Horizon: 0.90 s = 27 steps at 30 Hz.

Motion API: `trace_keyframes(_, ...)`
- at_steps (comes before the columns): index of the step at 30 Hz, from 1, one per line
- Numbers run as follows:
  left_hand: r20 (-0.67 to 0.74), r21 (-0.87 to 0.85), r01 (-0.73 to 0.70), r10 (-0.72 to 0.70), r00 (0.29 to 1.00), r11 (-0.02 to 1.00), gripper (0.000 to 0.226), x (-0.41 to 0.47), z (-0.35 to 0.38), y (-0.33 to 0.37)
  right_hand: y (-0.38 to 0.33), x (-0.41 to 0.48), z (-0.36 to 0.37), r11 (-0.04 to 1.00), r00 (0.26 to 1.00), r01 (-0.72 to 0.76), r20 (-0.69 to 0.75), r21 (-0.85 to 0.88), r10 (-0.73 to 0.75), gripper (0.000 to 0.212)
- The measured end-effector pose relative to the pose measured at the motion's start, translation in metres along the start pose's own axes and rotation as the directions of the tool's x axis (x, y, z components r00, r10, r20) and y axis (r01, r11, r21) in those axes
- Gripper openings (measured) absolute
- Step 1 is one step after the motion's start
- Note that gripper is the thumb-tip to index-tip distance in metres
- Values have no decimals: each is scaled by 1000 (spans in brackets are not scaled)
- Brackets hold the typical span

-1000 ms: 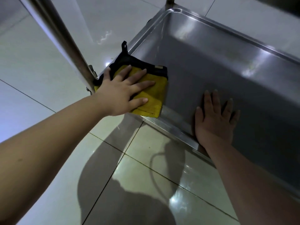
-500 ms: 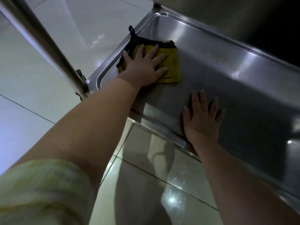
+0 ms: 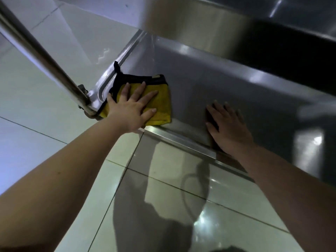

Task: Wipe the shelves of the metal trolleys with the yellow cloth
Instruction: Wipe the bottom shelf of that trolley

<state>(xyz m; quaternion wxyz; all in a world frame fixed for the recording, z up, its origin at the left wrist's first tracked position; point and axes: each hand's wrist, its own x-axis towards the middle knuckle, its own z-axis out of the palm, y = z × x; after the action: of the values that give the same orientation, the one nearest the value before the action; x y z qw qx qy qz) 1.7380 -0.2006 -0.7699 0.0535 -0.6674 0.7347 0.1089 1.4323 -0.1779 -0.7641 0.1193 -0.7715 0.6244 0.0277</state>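
Left hand [image 3: 131, 110] flat on yellow cloth [image 3: 160, 104] at shelf [image 3: 227, 84] near-left corner beside upright post [image 3: 45, 59], fingers spread straight, right hand [image 3: 229, 128] flat on shelf near front rim, fingers apart.

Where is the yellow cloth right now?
In the head view, the yellow cloth lies at the near left corner of the shelf, under the left hand, beside the trolley post.

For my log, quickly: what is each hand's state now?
Left hand: open, fingers straight, pressing the yellow cloth onto the shelf.
Right hand: open, flat on the shelf, holding nothing.
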Motion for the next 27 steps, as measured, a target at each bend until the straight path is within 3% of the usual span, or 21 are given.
trace_keyframes(4,-8,6,18,-18,1000,1000,57,-5,1,2,78,-79,1,999,1000,13,21,-45,-12,62)
trace_keyframes(9,-1,28,60,-60,998,998,57,-6,0,25,152,-137,1,979,978,-203,37,-29,204,72)
trace_keyframes(12,-10,59,-13,13,1000,998,58,-6,7,75,157,-144,9,979,979,-203,-16,4,203,71)
trace_keyframes(15,-32,122,-122,127,991,985,60,-1,17,158,162,-141,18,961,962,-188,-161,203,222,66)
trace_keyframes(17,8,111,-212,213,977,971,60,-3,24,225,172,-139,20,826,907,-221,-202,519,369,53)
trace_keyframes(19,49,73,-306,303,952,949,61,-15,33,290,176,-137,14,480,820,-205,-118,853,560,36)
trace_keyframes(20,76,52,-345,340,937,937,62,-24,37,317,174,-136,8,283,795,-147,-57,948,603,32)
trace_keyframes(21,102,34,-378,373,922,925,63,-33,41,339,172,-134,3,165,773,-111,-19,980,634,31)
trace_keyframes(22,117,5,-401,398,910,916,63,-40,43,354,169,-131,-2,142,750,-101,-19,985,661,31)
trace_keyframes(23,109,-55,-411,415,903,910,61,-44,43,361,168,-126,-7,244,729,-129,-75,961,681,32)
trace_keyframes(25,-44,-291,-384,388,921,877,54,-46,33,355,165,-116,-12,674,749,-281,-283,684,599,40)
trace_keyframes(26,-172,-384,-375,334,927,844,50,-44,28,344,159,-112,-14,807,785,-338,-329,484,525,45)
trace_keyframes(27,-276,-393,-369,275,921,842,49,-41,25,330,150,-109,-14,871,832,-357,-310,337,461,50)
